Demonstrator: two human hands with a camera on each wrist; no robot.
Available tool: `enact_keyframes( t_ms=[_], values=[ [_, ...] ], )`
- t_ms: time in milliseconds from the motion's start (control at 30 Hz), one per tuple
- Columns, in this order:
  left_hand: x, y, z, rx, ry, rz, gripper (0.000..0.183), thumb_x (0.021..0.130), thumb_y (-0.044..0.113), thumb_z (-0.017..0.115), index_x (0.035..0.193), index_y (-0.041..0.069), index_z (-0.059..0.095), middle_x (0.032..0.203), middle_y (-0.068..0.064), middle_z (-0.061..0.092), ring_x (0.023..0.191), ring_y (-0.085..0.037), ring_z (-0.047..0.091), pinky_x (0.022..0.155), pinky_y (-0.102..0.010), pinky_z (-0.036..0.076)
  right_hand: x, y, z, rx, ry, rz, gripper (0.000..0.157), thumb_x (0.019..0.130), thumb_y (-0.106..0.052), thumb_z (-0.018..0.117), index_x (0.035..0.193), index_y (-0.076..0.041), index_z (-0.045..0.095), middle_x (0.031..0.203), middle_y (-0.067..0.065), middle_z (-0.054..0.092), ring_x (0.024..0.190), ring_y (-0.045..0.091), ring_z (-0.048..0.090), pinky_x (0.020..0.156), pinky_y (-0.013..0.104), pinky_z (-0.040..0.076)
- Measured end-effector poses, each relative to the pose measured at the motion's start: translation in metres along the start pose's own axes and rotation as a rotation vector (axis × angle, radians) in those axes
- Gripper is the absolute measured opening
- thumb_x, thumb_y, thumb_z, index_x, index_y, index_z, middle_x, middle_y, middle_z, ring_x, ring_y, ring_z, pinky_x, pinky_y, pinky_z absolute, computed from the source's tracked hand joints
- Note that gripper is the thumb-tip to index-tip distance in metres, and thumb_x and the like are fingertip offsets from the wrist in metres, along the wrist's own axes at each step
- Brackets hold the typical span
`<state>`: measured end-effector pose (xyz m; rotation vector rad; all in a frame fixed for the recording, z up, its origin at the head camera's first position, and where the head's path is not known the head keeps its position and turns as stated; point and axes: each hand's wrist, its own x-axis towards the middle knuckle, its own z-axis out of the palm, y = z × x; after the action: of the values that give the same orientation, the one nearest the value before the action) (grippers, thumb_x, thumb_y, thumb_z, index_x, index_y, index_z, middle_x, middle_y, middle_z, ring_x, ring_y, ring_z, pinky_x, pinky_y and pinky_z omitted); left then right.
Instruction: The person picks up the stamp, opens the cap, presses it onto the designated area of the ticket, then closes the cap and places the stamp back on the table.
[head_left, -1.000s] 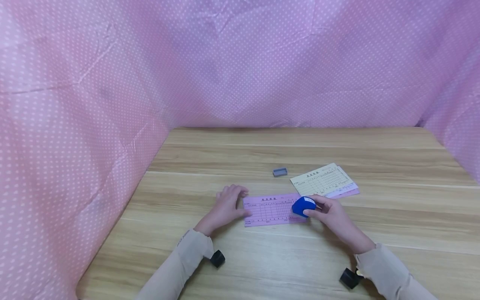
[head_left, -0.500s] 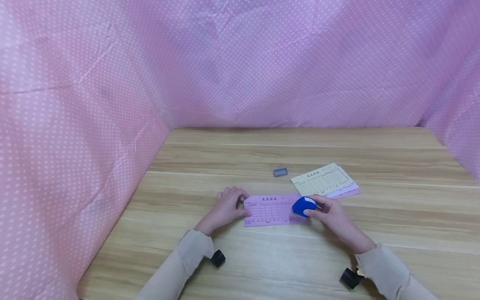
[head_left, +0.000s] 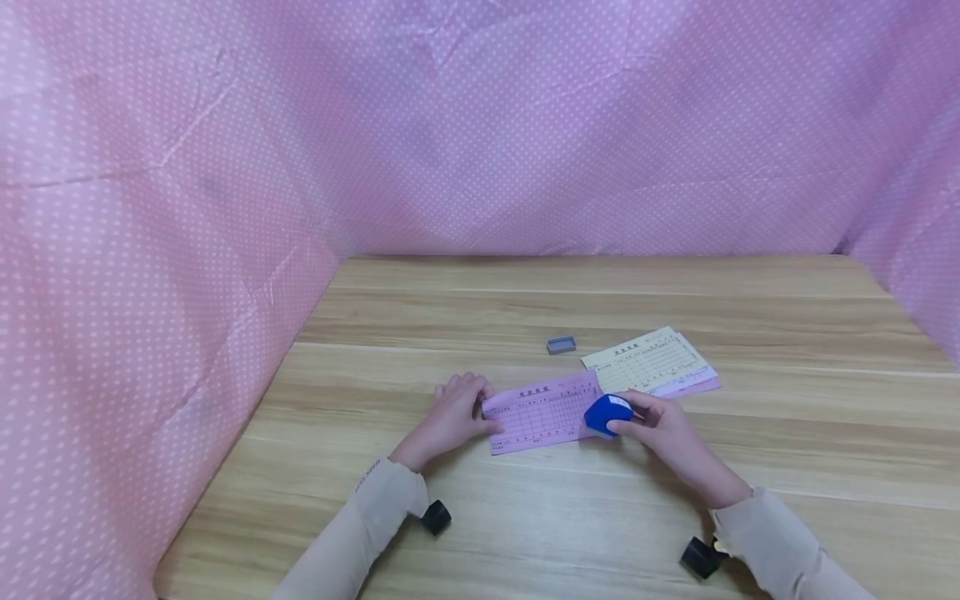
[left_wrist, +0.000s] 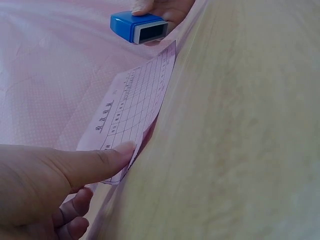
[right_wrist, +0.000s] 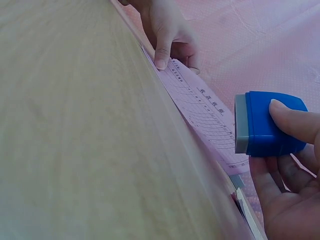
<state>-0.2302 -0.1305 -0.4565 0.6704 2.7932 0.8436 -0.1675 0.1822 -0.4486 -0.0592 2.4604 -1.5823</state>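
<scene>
A pink printed receipt slip (head_left: 540, 412) is pinched at its left end between the thumb and fingers of my left hand (head_left: 453, 412). In the left wrist view the thumb lies on top of the slip, whose near long edge stands a little off the table. My right hand (head_left: 660, 425) grips a blue self-inking stamp (head_left: 607, 413) by its sides. The stamp's dark face (left_wrist: 152, 32), framed in grey, is turned sideways toward the left hand. From the head view the stamp overlaps the slip's right end and hides that corner.
Behind the stamp lies a small pile of slips, with a cream receipt slip (head_left: 645, 360) on top. A small grey stamp cap (head_left: 561, 345) sits left of the pile. The wooden table (head_left: 480, 300) ends at a pink dotted cloth (head_left: 525, 125).
The pink slip has tilted, its right end swinging away from the person toward the back of the table. Both hands and the stamp have stayed nearly still.
</scene>
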Motion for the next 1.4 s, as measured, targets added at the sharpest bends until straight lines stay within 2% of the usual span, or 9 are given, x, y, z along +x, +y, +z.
enact_keyframes(
  t_ms=[267,533,833,1167,1400],
  values=[
    [0.0003,-0.0005,0.0001,0.010,-0.004,0.005,0.037,0.075,0.031,0.082,0.095,0.015,0.055,0.092,0.004,0.052,0.087,-0.016,0.038,0.080,-0.031,0.026,-0.0001,-0.0003,0.0004,0.002,-0.001,0.005,0.052,0.092,-0.027,0.066,0.135,0.000,0.053,0.138,0.023,0.054,0.124,0.036,0.056,0.097,0.035,0.052],
    [0.0003,-0.0008,0.0001,0.018,-0.009,0.026,0.032,0.076,0.031,0.081,0.090,0.015,0.056,0.089,0.004,0.054,0.085,-0.015,0.041,0.083,-0.033,0.027,-0.0003,0.0004,0.0019,0.004,0.001,-0.003,0.050,0.092,-0.025,0.066,0.135,-0.001,0.054,0.137,0.022,0.055,0.121,0.033,0.058,0.095,0.030,0.053],
    [0.0007,-0.0021,0.0005,0.033,-0.010,0.050,0.024,0.083,0.033,0.074,0.091,0.016,0.060,0.093,0.004,0.059,0.086,-0.015,0.045,0.082,-0.033,0.027,-0.0002,0.0007,0.0014,0.011,-0.005,-0.004,0.050,0.092,-0.025,0.066,0.134,-0.001,0.054,0.137,0.022,0.055,0.121,0.030,0.058,0.094,0.028,0.053],
    [0.0009,-0.0014,0.0000,0.029,0.016,0.042,0.019,0.089,0.032,0.069,0.079,0.019,0.058,0.081,0.008,0.054,0.079,-0.013,0.044,0.082,-0.034,0.027,-0.0005,-0.0005,0.0005,0.002,-0.003,0.000,0.051,0.092,-0.028,0.067,0.134,-0.002,0.055,0.136,0.021,0.056,0.122,0.033,0.057,0.097,0.032,0.052],
    [0.0013,-0.0005,-0.0008,0.020,0.017,0.040,0.018,0.091,0.032,0.065,0.079,0.020,0.060,0.081,0.009,0.057,0.078,-0.011,0.048,0.083,-0.035,0.027,-0.0004,-0.0001,0.0006,0.016,-0.004,-0.003,0.051,0.091,-0.027,0.067,0.134,-0.001,0.055,0.136,0.022,0.056,0.122,0.033,0.057,0.095,0.029,0.053]
  ],
)
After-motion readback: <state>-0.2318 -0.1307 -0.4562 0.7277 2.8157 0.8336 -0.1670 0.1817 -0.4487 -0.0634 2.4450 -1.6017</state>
